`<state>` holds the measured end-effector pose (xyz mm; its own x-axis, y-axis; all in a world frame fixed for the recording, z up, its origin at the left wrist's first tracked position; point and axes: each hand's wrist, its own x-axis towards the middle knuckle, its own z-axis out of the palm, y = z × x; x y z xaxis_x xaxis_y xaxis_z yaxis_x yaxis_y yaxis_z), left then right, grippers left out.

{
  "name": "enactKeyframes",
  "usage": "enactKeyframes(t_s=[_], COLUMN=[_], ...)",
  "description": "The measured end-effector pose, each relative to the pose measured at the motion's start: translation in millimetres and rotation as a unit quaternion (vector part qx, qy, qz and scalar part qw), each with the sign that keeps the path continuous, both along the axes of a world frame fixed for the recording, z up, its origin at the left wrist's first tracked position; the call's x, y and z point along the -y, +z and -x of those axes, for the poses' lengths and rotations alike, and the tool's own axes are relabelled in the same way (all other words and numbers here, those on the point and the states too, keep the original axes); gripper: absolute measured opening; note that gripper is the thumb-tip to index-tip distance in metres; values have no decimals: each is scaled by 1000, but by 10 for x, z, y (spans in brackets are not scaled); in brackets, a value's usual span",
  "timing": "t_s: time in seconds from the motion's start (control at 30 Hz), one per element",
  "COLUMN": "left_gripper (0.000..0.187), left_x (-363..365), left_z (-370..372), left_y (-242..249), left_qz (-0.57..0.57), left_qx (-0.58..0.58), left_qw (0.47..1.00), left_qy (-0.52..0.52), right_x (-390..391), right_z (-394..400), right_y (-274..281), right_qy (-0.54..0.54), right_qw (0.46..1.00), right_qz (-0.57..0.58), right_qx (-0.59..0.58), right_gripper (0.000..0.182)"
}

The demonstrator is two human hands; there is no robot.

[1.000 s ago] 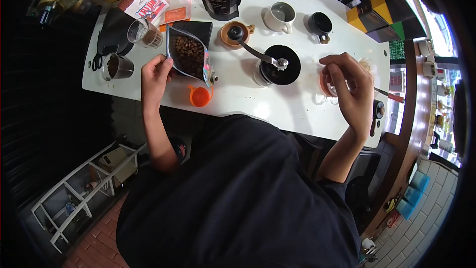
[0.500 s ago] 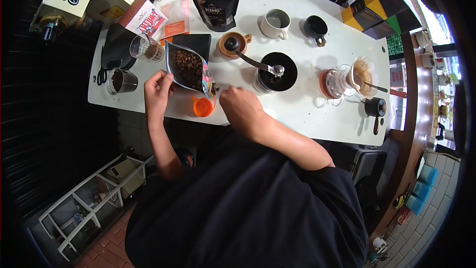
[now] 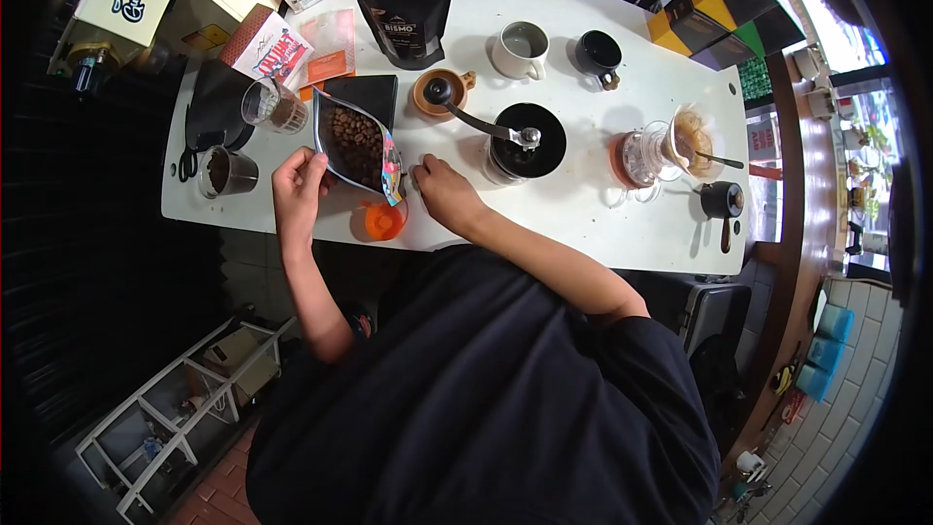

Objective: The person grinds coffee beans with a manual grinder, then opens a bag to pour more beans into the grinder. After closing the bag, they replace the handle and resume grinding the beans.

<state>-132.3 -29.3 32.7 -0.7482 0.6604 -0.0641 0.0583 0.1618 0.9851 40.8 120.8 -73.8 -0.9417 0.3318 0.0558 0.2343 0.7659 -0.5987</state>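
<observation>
My left hand (image 3: 301, 190) pinches the near left edge of an open bag of coffee beans (image 3: 358, 141). The bag's mouth faces up, and brown beans show inside. Just right of the bag, my right hand (image 3: 447, 196) is closed low over the white table (image 3: 583, 219); what its fingers hold, if anything, is hidden. An orange cup (image 3: 384, 222) sits below the bag, between my hands. Further right stands a grinder (image 3: 526, 143) with a black open top and a crank handle reaching left.
Behind stand a black pouch (image 3: 403, 27), a wooden cup (image 3: 428, 97), a grey mug (image 3: 520, 51) and a black mug (image 3: 597, 54). Two glasses of grounds (image 3: 228, 173) (image 3: 275, 107) are at left. A glass dripper (image 3: 685, 146) and a small black pot (image 3: 721, 200) are at right.
The view has shifted, so the table items appear a little further left. My right hand has turned slightly beside the bag. My left hand still grips the bag's edge.
</observation>
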Motion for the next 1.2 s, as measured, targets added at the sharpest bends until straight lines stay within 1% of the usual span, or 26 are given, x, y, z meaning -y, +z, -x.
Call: enactKeyframes(t_s=[0.03, 0.1, 0.17, 0.23, 0.3, 0.33, 0.4, 0.47, 0.53, 0.6, 0.67, 0.73, 0.8, 0.87, 0.9, 0.97, 1.0, 1.07, 1.1, 1.17, 1.2], left_gripper=[29, 29, 30, 30, 30, 31, 31, 31, 31, 31, 30, 30, 30, 30, 30, 29, 29, 29, 29, 29, 29], left_x=[1, -8, 2, 16, 18, 18, 11, -2, 3, 14, 25, 34, 39, 19, 6, -2, -4, -6, -5, -8, -4], left_z=[2, 13, 13, 23, 38, 41, 31, 25, 26, 27, 45, 43, 32, 22, 25, 44, 52, 68, 70, 71, 73], left_y=[-5, -15, -26, -53, -76, -84, -90, -84, -69, -69, -78, -67, -55, -39, -40, -41, -40, -41, -43, -47, -45], left_qz=[-5, -11, -10, -12, -14, -13, -14, -12, -8, -3, -3, -4, -5, -3, -3, 1, 1, 12, 12, 4, 4], left_qx=[-2, -3, -10, -8, -8, -10, -10, -11, -11, -10, -8, -8, -6, 10, 11, 0, 0, -11, -12, -19, -19], left_qw=[1000, 1000, 1000, 1000, 1000, 1000, 1000, 1000, 1000, 1000, 1000, 1000, 1000, 1000, 1000, 1000, 1000, 1000, 1000, 1000, 1000], left_qy=[-2, -3, -2, -1, 1, 1, 1, 8, 7, 4, 0, 0, -2, 2, -1, -9, -12, -16, -19, -20, -23], right_x=[-3, 9, 18, 14, -87, -155, -297, -416, -445, -460, -455, -390, -366, -391, -399, -412, -421, -461, -482, -539, -579], right_z=[-39, -173, -401, -652, -841, -905, -1003, -1030, -976, -923, -945, -1066, -1219, -1350, -1349, -1329, -1312, -1254, -1233, -1193, -1174], right_y=[43, 238, 852, 1330, 1558, 1641, 1674, 1609, 1538, 1491, 1543, 1655, 1780, 1834, 1892, 2005, 1994, 1944, 1903, 1802, 1758], right_qy=[0, 16, 42, 9, -42, -84, -160, -194, -205, -159, -150, -209, -230, -220, -222, -198, -201, -152, -156, -107, -109], right_qw=[1000, 997, 986, 988, 973, 969, 959, 957, 954, 960, 963, 955, 961, 974, 974, 971, 970, 977, 977, 981, 981], right_qz=[-1, 49, 112, 76, 20, -9, -41, -41, -28, -87, -103, -56, -68, -18, -18, 91, 92, 57, 59, -5, -4], right_qx=[1, -53, -118, -136, -226, -234, -231, -213, -216, -214, -201, -202, -141, -44, -42, 102, 102, 135, 134, 159, 159], right_gripper=[24, 20, 19, 20, 16, 17, 15, 15, 14, 12, 11, 14, 20, 27, 27, 34, 34, 43, 43, 46, 46])
